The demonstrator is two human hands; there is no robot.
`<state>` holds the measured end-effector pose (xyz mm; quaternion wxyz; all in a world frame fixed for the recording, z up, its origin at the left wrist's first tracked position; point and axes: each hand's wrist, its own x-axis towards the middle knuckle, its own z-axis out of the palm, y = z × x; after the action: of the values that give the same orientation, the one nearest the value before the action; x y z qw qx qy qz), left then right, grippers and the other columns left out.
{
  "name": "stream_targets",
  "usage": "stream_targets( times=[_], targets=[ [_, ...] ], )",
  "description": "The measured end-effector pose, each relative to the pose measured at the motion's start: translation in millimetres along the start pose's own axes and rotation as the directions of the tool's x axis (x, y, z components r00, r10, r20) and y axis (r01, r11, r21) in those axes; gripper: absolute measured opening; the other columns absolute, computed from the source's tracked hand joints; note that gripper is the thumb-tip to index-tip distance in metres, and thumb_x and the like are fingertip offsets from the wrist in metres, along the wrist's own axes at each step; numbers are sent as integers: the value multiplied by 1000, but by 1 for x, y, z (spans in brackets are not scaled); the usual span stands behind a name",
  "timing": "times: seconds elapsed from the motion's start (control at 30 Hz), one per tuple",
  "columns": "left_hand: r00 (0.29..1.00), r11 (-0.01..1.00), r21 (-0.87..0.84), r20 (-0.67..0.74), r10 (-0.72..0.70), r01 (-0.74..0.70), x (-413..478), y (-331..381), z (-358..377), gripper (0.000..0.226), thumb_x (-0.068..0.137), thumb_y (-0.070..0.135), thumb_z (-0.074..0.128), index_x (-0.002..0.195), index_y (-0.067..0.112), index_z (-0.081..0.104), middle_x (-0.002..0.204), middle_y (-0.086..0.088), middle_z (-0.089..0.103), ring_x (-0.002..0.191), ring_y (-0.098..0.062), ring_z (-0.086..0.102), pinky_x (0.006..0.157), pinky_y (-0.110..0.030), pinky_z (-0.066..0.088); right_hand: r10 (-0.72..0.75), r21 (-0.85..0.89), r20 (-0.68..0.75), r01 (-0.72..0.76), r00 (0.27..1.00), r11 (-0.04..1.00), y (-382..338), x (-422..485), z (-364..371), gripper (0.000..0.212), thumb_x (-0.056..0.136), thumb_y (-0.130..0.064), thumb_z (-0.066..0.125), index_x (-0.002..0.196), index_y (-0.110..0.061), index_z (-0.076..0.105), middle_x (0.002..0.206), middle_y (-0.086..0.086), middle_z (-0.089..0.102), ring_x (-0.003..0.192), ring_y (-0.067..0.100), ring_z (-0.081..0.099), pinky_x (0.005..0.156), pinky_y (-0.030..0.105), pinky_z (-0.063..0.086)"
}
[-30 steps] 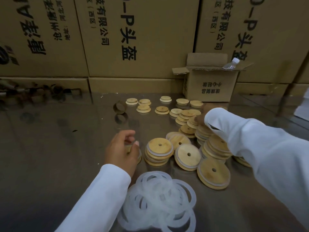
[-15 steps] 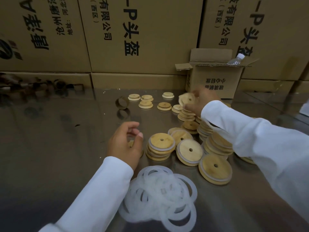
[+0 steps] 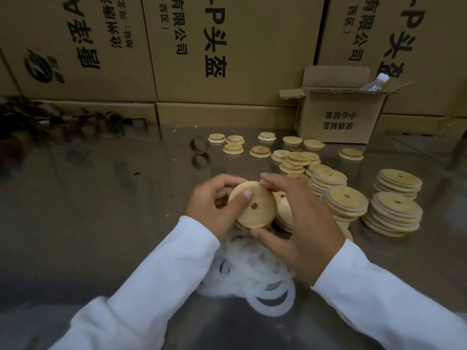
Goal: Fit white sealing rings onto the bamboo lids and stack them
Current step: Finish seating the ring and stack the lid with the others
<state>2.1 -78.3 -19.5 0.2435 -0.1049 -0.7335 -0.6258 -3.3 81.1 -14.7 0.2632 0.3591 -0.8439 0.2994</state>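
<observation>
Over one ring pile (image 3: pixel 252 274), one bamboo lid (image 3: pixel 255 213) in left grip (image 3: pixel 212 205), right grip (image 3: pixel 300 228)

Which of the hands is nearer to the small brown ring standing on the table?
Left. The left hand is in front of the brown ring, towards the camera; the right hand lies farther right. Both grip one bamboo lid.

One left hand (image 3: pixel 212 205), one right hand (image 3: pixel 300 231), one held lid (image 3: pixel 255 205), one open carton (image 3: pixel 341 120), one bottle (image 3: pixel 375 83).
</observation>
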Motion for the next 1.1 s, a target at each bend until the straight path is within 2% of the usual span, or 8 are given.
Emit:
stream_targets(
  times=[0.1, 0.2, 0.27, 0.37, 0.6, 0.73, 0.87, 1.1],
  targets=[
    [991, 995, -61, -102, -91, 85, 3, 1, -3, 9, 85, 12, 60, 86, 19, 65, 67, 7, 69, 65, -3, 63, 60, -19, 52, 155, 52, -24, -154, 988, 987, 6, -10, 7, 60, 73, -31, 72, 122, -34, 39, 108, -14, 48, 104, 5, 46, 87, 22, 38],
    [946, 955, -216, -207, -248, 203, 9, 4, -5, 13, 88, 17, 57, 82, 24, 65, 70, 11, 68, 71, -8, 64, 56, -29, 55, 202, -178, 11, -197, 979, 964, 8, -15, 14, 20, 83, -40, 56, 97, -27, 61, 95, -10, 47, 97, 15, 43, 79, 25, 29],
    [908, 895, -378, -240, -343, 238, 12, 7, 0, 15, 89, 18, 55, 80, 23, 66, 83, 2, 65, 81, -20, 62, 52, -31, 54, 263, -354, 108, -210, 959, 911, 10, -15, 18, 32, 86, -52, 41, 90, -32, 65, 98, -7, 48, 101, 17, 36, 75, 28, 18],
    [899, 839, -486, -209, -384, 245, 12, 11, 15, 14, 91, 19, 53, 85, 20, 66, 98, -7, 62, 88, -27, 62, 53, -33, 55, 292, -394, 161, -210, 943, 895, 13, -13, 20, 39, 85, -57, 37, 92, -33, 66, 101, -7, 50, 104, 18, 32, 75, 31, 15],
    [905, 799, -540, -146, -399, 265, 10, 9, 25, 12, 93, 24, 47, 91, 20, 58, 124, -14, 49, 107, -40, 54, 55, -34, 56, 251, -203, 163, -217, 954, 955, 14, -11, 21, 13, 81, -40, 54, 87, -36, 65, 92, -13, 53, 102, 12, 37, 78, 26, 17],
    [897, 826, -477, -154, -415, 301, 11, 2, 11, 11, 92, 28, 47, 91, 22, 56, 126, -19, 48, 101, -47, 58, 57, -36, 57, 260, 27, 60, -262, 964, 965, 13, -11, 14, 13, 79, -23, 62, 71, -33, 58, 79, -13, 56, 88, 10, 45, 81, 28, 34],
    [885, 832, -436, -147, -441, 342, 10, 1, 6, 11, 93, 25, 47, 90, 22, 56, 122, -18, 49, 97, -43, 59, 54, -36, 57, 324, 329, -64, -286, 944, 900, 6, -13, 6, 17, 74, -17, 59, 66, -32, 55, 73, -12, 60, 80, 4, 53, 68, 14, 41],
    [869, 757, -449, 99, -485, 474, 5, 6, 13, 13, 94, 20, 44, 89, 16, 55, 109, -17, 54, 84, -35, 61, 49, -38, 56, 497, 573, -227, -298, 837, 763, 4, -10, 6, 23, 78, -8, 61, 70, -29, 57, 65, -10, 61, 68, 3, 57, 67, 12, 45]
  ],
)
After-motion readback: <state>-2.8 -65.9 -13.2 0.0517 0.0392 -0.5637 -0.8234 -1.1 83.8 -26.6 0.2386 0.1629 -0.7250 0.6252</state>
